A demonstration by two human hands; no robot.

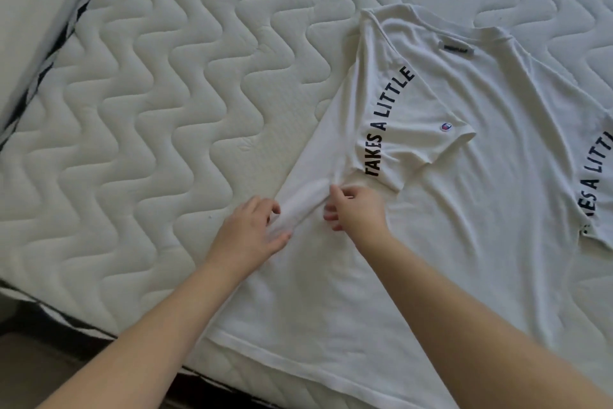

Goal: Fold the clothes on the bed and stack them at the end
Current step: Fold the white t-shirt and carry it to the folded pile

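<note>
So all you really get of the person is two arms coming in from the bottom edge. Both forearms are bare the whole way, with no sleeve or cuff showing before they run out of view. The left hand (pixel 247 236) and right hand (pixel 356 209) are bare too, and there are no gloves. I can't spot a watch, bracelet or ring on either one. Nails look short and plain as far as I can tell.
</note>
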